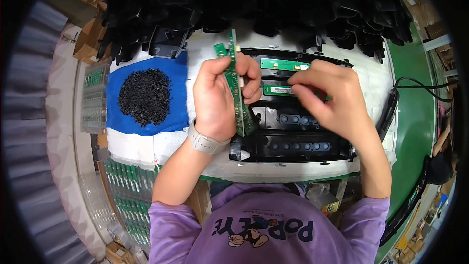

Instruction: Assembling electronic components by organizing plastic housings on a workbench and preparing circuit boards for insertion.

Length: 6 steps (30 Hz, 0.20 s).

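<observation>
Green boards: your left hand [220, 95] grips a narrow green circuit board [236, 85] on edge, fingers curled tight around it, above the table [371, 80].
Right hand: your right hand [330, 95] pinches a second green strip board [276, 89] at its right end, fingers narrow, over the black plastic housing [293, 142].
Housing: it lies at centre, with another green board [283, 63] seated along its far edge.
Left side: a blue cloth [173, 76] carries a heap of black screws [145, 95].
Far side: black plastic parts [273, 5] are piled up.
</observation>
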### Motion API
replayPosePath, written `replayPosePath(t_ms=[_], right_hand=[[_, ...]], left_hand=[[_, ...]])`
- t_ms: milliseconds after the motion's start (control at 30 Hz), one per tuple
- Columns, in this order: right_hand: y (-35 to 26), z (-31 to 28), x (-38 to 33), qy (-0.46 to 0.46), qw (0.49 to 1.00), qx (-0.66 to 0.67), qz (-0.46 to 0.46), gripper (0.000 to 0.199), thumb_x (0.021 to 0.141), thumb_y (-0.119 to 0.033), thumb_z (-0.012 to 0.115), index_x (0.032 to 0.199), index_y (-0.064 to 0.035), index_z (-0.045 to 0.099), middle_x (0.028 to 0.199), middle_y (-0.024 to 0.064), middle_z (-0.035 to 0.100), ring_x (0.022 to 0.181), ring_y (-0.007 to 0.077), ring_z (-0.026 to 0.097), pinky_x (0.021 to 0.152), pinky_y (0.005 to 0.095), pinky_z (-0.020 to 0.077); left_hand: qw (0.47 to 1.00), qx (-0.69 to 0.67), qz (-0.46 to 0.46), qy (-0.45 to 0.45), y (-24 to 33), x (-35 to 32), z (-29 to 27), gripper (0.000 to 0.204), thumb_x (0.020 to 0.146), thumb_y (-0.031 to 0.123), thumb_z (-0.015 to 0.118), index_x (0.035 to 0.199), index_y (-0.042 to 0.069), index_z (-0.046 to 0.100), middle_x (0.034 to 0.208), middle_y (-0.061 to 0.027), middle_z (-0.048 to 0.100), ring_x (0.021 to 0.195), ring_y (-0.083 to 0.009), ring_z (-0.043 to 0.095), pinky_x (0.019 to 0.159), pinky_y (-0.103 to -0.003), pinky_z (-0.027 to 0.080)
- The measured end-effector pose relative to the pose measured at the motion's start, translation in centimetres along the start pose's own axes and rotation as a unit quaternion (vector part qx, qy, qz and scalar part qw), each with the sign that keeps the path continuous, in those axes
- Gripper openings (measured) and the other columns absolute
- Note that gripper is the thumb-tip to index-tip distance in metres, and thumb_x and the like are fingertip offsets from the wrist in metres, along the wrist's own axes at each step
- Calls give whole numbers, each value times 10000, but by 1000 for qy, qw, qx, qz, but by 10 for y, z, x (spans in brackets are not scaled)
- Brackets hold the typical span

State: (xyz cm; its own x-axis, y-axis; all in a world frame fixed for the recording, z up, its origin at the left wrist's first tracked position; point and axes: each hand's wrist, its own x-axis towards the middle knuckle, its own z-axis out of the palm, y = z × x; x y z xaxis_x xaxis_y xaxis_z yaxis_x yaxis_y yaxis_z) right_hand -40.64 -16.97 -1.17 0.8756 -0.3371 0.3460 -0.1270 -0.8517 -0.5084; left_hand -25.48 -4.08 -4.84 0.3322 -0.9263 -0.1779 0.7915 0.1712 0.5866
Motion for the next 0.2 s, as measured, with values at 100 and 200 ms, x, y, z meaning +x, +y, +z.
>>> replayPosePath(t_ms=[100, 200], right_hand=[[-23, 11, 10, 40, 990, 18, -135, 136, 662, -54, 689, 789, -55, 641, 661, 45, 544, 548, 221, 552, 474, 313, 438], [-37, 30, 16, 90, 985, 22, -143, 274, 625, -15, 707, 883, -91, 651, 679, 32, 541, 562, 205, 569, 461, 285, 438]], left_hand=[[987, -120, 64, -89, -2, 2, -10, 318, 797, 372, 395, 686, 76, 369, 858, -100, 481, 717, -168, 410, 557, -284, 324], [987, -122, 107, -12, -4, -3, 8, 336, 810, 384, 378, 682, 74, 378, 903, -123, 487, 802, -185, 420, 787, -311, 345]])
